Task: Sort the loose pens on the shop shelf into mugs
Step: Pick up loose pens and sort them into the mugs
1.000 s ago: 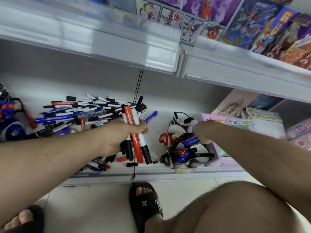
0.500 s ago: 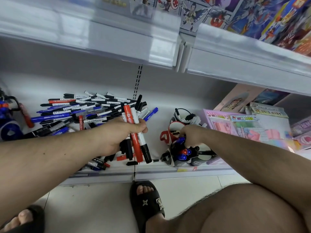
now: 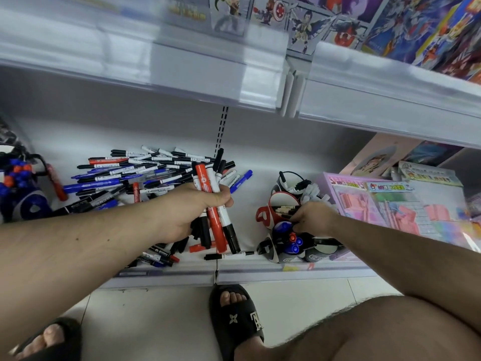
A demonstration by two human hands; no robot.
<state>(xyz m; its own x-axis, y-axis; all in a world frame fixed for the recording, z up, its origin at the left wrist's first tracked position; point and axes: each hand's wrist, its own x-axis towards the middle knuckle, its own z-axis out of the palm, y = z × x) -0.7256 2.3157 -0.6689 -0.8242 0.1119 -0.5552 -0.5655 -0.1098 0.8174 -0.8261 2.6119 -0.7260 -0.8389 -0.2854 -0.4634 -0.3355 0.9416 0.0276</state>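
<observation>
While left hand (image 3: 190, 212) grips marker bundle (image 3: 217, 212) (labels unreadable), right hand (image 3: 313, 217) pinches pen over mugs (image 3: 283, 217).

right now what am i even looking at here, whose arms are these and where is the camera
There is no machine here. The camera sits on a person's head and looks forward and down, so the two bare arms are that person's own, and the knee and sandalled feet below belong to them too.

They crouch before a white shop shelf. On its left lies a pile of loose pens, black, blue and red. The left hand grips a bundle of markers, one red and the others white and black.

To the right stand mugs: a red mug with pens in it, and nearer the edge a dark mug holding blue and red capped pens. The right hand reaches into this cluster; what its fingers hold is hidden.

Pink stationery packs lie further right.
</observation>
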